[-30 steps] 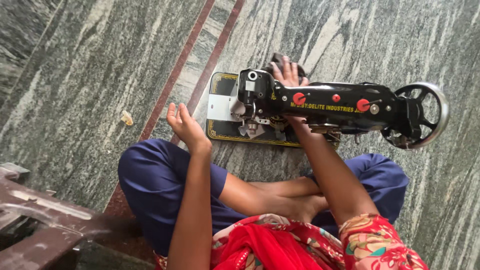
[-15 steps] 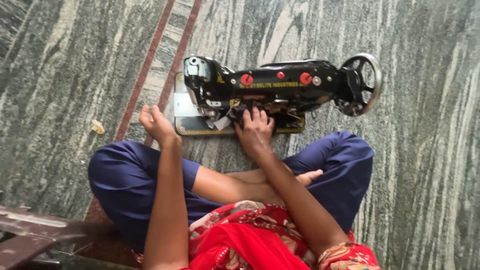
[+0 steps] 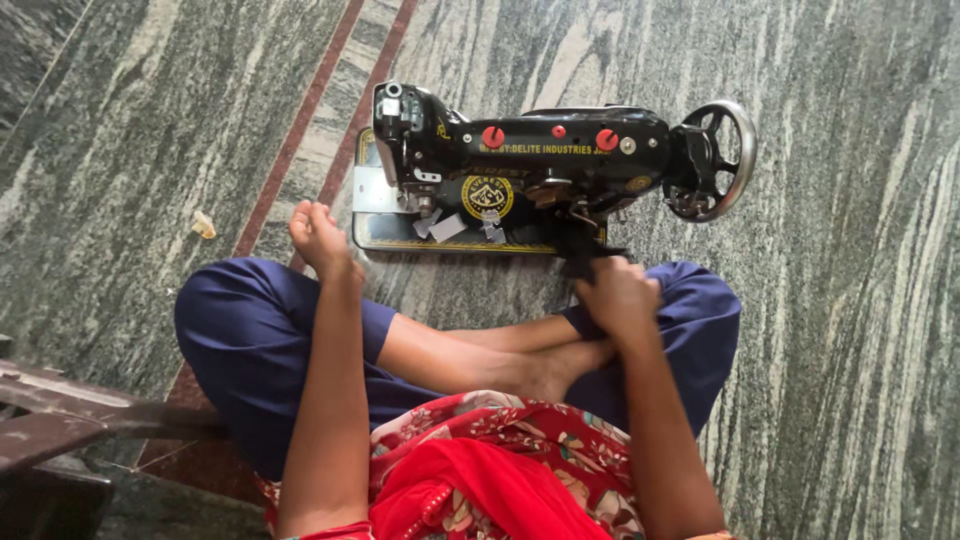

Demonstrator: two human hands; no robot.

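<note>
Head view: looking straight down at a person sitting cross-legged on a grey streaked stone floor [image 3: 130,150], with a sewing machine in front of the knees.
Sewing machine [image 3: 540,165]: black, hand-cranked type, lying across the view on its flat base; needle end to the left, handwheel [image 3: 722,160] to the right; two red knobs on the top arm.
Scraps [image 3: 447,226]: a few small pale pieces lie on the machine's base, just under the needle end.
Right hand [image 3: 620,295]: just in front of the machine's near edge, over the right knee, fingers curled together and closed on a piece of dark cloth [image 3: 578,245].
Dark cloth: runs up from the right hand to the machine's base, below the arm; its far end touches the machine.
Left hand [image 3: 320,238]: raised above the left knee, near the front left corner of the machine but apart from it; fingers loosely bent and close together, holding nothing.
Legs: in blue trousers [image 3: 250,330], crossed, bare feet tucked between the knees.
Lap: red flowered cloth [image 3: 480,470] bunched at the bottom of the view.
Floor stripe [image 3: 300,120]: dark red inlaid lines run diagonally under the machine's left end.
Floor bit [image 3: 203,224]: a small pale crumpled scrap lies well to the left of the machine.
Left edge: part of a dark wooden piece of furniture [image 3: 60,420] beside the left knee.
</note>
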